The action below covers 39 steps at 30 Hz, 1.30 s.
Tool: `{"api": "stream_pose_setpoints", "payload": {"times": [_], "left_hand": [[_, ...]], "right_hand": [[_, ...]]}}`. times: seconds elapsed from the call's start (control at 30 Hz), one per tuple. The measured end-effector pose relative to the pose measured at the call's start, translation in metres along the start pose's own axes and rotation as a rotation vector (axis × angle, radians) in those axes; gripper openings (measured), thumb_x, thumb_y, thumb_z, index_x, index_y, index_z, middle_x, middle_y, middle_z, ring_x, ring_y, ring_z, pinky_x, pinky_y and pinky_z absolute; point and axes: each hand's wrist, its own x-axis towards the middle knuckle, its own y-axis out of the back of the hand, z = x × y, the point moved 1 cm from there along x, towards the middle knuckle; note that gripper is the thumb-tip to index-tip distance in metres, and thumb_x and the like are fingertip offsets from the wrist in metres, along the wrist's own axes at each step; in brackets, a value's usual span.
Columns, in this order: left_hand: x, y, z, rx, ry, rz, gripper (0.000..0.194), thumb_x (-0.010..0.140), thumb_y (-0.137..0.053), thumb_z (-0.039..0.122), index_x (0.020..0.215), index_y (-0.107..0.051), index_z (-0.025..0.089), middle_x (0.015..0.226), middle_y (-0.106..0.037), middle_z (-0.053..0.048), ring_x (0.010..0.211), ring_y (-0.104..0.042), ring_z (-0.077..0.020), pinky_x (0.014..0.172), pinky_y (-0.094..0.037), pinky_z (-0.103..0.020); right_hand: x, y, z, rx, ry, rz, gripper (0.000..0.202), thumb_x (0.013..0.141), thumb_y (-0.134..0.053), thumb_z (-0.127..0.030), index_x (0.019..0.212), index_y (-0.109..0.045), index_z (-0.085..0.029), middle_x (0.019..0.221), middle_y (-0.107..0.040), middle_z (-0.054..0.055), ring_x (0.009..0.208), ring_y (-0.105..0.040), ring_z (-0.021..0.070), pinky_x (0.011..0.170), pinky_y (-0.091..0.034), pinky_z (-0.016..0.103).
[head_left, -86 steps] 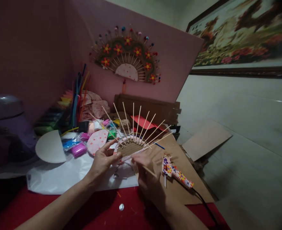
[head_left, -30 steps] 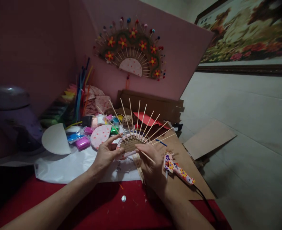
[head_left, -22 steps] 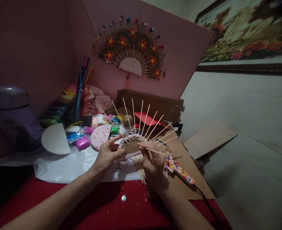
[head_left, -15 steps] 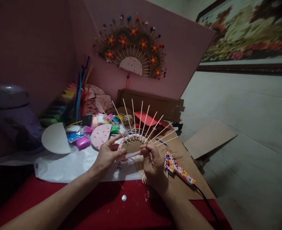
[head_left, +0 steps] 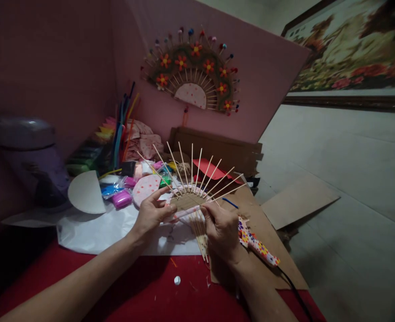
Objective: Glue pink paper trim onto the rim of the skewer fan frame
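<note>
A cardboard half-circle (head_left: 187, 201) with a pale pink spotted rim is held up in front of me. Thin wooden sticks (head_left: 192, 165) fan out from its curved edge. My left hand (head_left: 153, 212) pinches its left end, thumb on the front. At the right corner my right hand (head_left: 219, 223) is closed, its thumb and fingertip pressed against the edge; anything else inside these fingers is hidden. Below it lies a bundle of loose sticks (head_left: 200, 235). A flower-patterned glue gun (head_left: 257, 246) rests to the right of my right hand.
A decorated fan (head_left: 190, 67) hangs on the pink board behind. Left of my hands are a white half-disc (head_left: 86, 192), a spotted half-disc (head_left: 145, 188) and bagged coloured clay (head_left: 121, 199). Brown cardboard (head_left: 274, 264) lies under the glue gun. A purple canister (head_left: 29, 156) stands at left.
My right hand has turned and lies lower at the half-circle's right corner. A thin piece that stuck up from its fingers no longer shows. The whole view has shifted slightly.
</note>
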Motion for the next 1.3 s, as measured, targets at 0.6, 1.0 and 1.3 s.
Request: {"api": "stream_pose_setpoints", "payload": {"times": [0.6, 1.0, 1.3], "left_hand": [[0.003, 0.004, 0.001, 0.008, -0.015, 0.041, 0.078, 0.054, -0.072, 0.015, 0.126, -0.044, 0.010, 0.049, -0.052, 0.007, 0.042, -0.048, -0.0075, 0.045, -0.047, -0.022], [-0.001, -0.001, 0.004, 0.036, -0.014, 0.045, 0.078, 0.053, -0.072, 0.016, 0.126, -0.044, 0.010, 0.047, -0.049, 0.008, 0.042, -0.047, -0.0078, 0.044, -0.047, -0.023], [-0.004, -0.003, 0.003, 0.041, -0.007, -0.018, 0.080, 0.056, -0.071, 0.018, 0.130, -0.039, 0.011, 0.054, -0.059, 0.002, 0.048, -0.056, -0.0139, 0.048, -0.051, -0.030]], "right_hand": [[0.001, 0.000, -0.002, -0.031, 0.070, -0.015, 0.020, 0.079, -0.049, -0.015, 0.089, -0.065, -0.020, 0.068, -0.066, 0.004, 0.062, -0.059, 0.0161, 0.058, -0.041, 0.025], [-0.003, -0.001, -0.007, 0.038, 0.072, 0.013, 0.018, 0.082, -0.048, -0.021, 0.089, -0.064, -0.019, 0.068, -0.066, 0.006, 0.064, -0.061, 0.0176, 0.059, -0.043, 0.026], [-0.003, -0.002, -0.012, 0.003, 0.115, 0.022, 0.018, 0.083, -0.048, -0.023, 0.088, -0.065, -0.018, 0.063, -0.065, 0.005, 0.059, -0.061, 0.0160, 0.056, -0.042, 0.024]]}}
